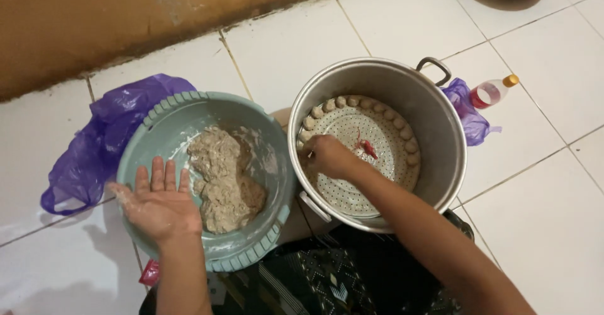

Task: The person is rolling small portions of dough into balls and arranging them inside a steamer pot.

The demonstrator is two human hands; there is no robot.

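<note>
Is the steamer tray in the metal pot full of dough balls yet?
Not full. The dough balls line only the far rim of the perforated tray; its middle and near side show bare holes, apart from a small red piece.

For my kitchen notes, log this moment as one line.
left hand: open, palm up over teal basin of dough | right hand: inside steel pot, at ring of dough balls

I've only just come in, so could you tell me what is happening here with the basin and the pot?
A person sits on the tiled floor. Their right hand reaches into a metal pot, at the end of a row of small dough balls lining the rim of a perforated tray. Their left hand, palm up and floury, rests in a green basin beside a lump of dough.
</note>
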